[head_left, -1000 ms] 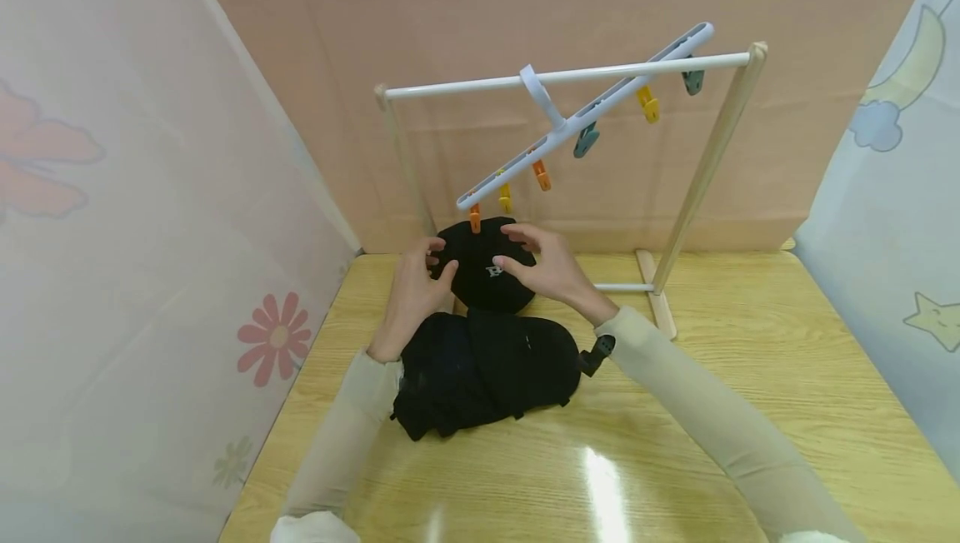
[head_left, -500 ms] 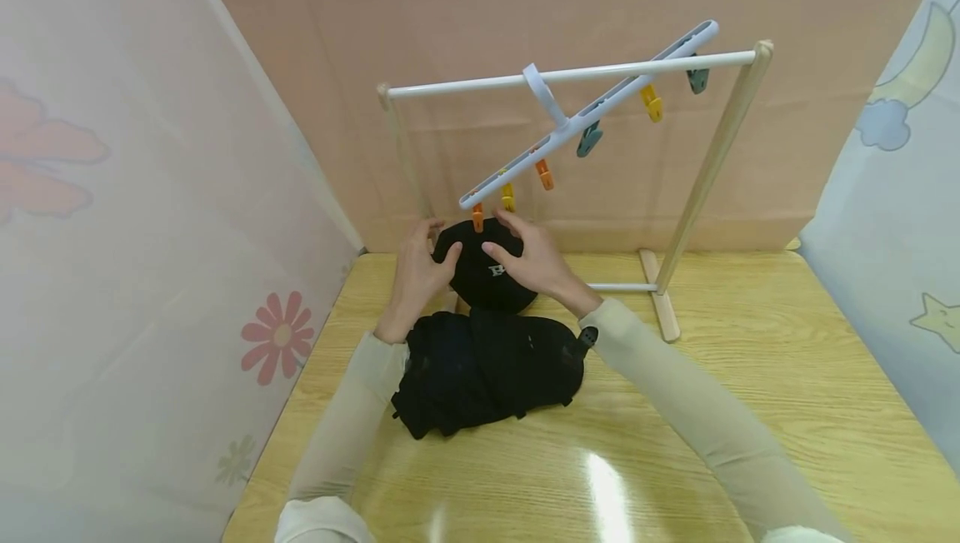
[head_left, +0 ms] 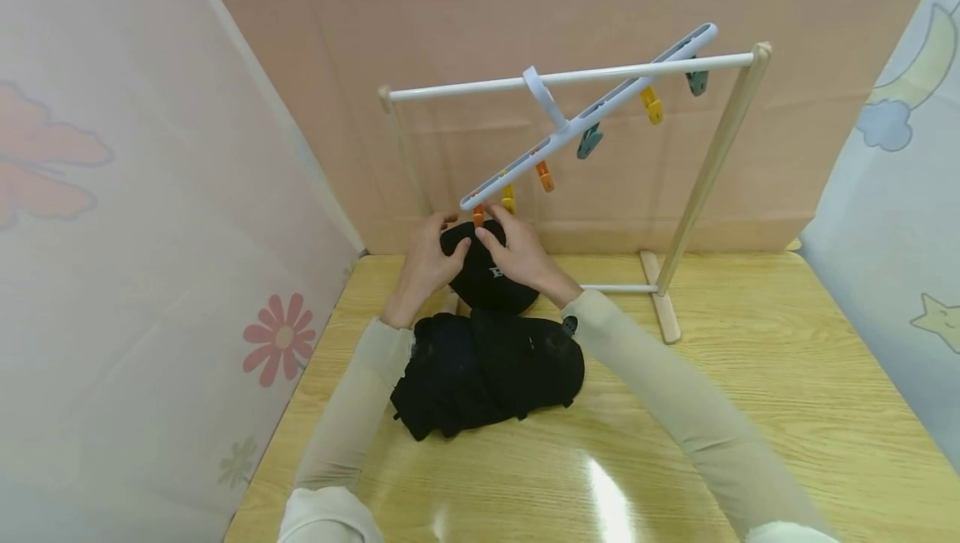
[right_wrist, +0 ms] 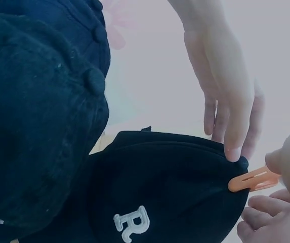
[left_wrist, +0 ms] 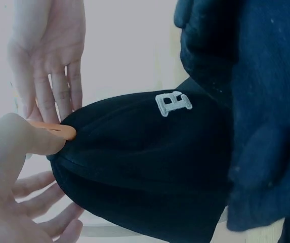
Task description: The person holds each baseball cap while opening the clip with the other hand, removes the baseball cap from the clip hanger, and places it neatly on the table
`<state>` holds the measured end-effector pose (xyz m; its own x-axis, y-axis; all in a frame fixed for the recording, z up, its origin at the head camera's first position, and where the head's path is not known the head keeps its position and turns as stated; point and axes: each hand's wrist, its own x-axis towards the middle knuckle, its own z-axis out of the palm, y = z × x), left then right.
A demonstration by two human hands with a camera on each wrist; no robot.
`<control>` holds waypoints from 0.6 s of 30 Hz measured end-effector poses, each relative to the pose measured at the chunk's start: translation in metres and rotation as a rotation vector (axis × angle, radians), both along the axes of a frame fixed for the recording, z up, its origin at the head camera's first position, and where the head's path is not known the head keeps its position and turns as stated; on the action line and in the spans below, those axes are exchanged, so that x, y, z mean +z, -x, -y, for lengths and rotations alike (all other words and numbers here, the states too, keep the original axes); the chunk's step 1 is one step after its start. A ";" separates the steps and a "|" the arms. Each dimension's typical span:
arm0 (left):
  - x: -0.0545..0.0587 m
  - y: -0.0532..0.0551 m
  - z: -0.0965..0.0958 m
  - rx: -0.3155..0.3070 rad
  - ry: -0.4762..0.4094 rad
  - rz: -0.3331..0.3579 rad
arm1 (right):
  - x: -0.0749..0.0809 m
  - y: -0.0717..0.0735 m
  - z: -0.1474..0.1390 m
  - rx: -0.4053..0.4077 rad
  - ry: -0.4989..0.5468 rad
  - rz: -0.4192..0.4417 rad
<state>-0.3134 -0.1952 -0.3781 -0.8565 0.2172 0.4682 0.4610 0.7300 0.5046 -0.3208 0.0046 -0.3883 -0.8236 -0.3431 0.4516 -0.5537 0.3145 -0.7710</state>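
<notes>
A black cap point(head_left: 487, 283) with a pale letter R hangs from an orange clip point(head_left: 477, 216) at the near-left end of the white hanger point(head_left: 600, 103). My left hand point(head_left: 424, 264) is at the cap's left side; in the right wrist view its thumb touches the crown beside the clip point(right_wrist: 256, 179), with fingers behind the edge. My right hand point(head_left: 525, 256) pinches the clip's end between thumb and fingers, some of them hidden. In front, two dark caps point(head_left: 491, 376) lie overlapping on the table; folds hide their exact shape.
The hanger hooks over the white rail point(head_left: 637, 71) of a wooden-legged rack point(head_left: 708, 168). Several other clips, yellow point(head_left: 651, 107), orange and grey-green point(head_left: 589, 141), hang along it. Printed cloth walls surround the wooden table point(head_left: 765, 343).
Both hands have closed in on the clip, the left moving right and the right moving left. The hanging cap's upper left edge has shifted slightly inward. The caps on the table stay put.
</notes>
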 end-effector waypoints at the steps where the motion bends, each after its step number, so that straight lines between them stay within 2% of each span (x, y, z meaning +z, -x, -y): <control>1: 0.000 0.001 0.000 -0.008 0.007 -0.002 | 0.000 0.002 0.001 0.003 0.010 -0.003; 10: -0.004 0.012 0.005 -0.080 0.131 0.055 | 0.000 0.010 0.010 -0.007 0.038 0.044; 18: -0.007 0.019 0.005 -0.102 0.066 0.055 | -0.001 0.015 0.014 -0.016 0.079 0.073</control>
